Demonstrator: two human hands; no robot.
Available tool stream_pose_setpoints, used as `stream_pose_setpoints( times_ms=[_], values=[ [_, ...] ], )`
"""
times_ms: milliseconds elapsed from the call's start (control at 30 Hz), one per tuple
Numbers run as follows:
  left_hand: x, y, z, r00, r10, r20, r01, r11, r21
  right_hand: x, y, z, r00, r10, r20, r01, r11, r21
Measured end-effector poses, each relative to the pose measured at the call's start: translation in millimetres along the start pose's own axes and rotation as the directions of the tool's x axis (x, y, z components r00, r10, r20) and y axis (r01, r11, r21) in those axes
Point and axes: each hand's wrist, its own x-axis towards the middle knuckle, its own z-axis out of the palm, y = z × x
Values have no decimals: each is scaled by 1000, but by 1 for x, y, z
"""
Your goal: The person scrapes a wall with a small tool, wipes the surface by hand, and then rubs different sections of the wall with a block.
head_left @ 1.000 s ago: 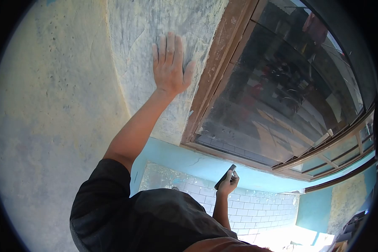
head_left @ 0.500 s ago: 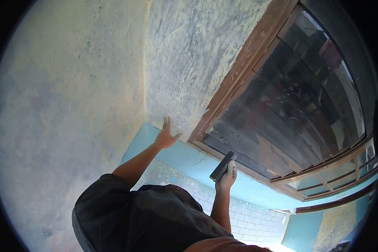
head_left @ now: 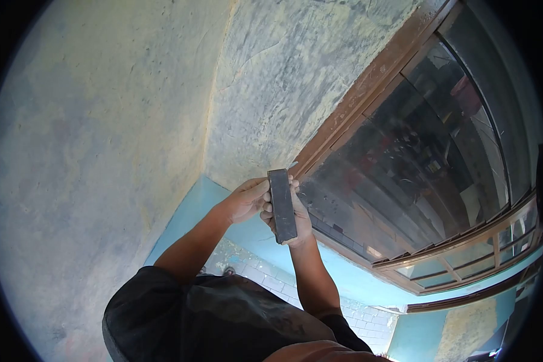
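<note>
A dark rectangular sanding block (head_left: 283,208) is held upright between both hands, its flat dark face toward me. My right hand (head_left: 302,221) wraps it from behind and the right side, with dusty fingertips showing past its edges. On the block's upper left edge, my left hand (head_left: 248,201) has its fingers closed, thumb against the side. Both hands look coated in pale dust. Behind them is the patchy wall (head_left: 271,96), scuffed grey and yellow.
A brown wooden window frame (head_left: 368,90) with dark glass panes (head_left: 404,163) runs along the right. To the left stands another mottled wall (head_left: 114,151). A light blue band (head_left: 193,205) lies along the lower wall, and grey paving (head_left: 271,282) shows below.
My right hand has brought the block up and left, turning its flat face toward me. My left hand, spread near the wall before, has moved to the block and closed on its edge.
</note>
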Motion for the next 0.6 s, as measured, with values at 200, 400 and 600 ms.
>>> stream_pose_setpoints(
  times_ms=[200,400,600],
  values=[
    [-4,37,13,974,-34,-224,-4,986,-167,3,-7,59,997,-67,-44,49,945,-324],
    [27,60,40,841,384,-381,-394,917,55,15,-19,85,964,-268,-2,190,687,-702],
    [46,88,45,798,489,-352,-455,872,180,28,-40,116,953,-301,21,161,451,-878]
  ],
)
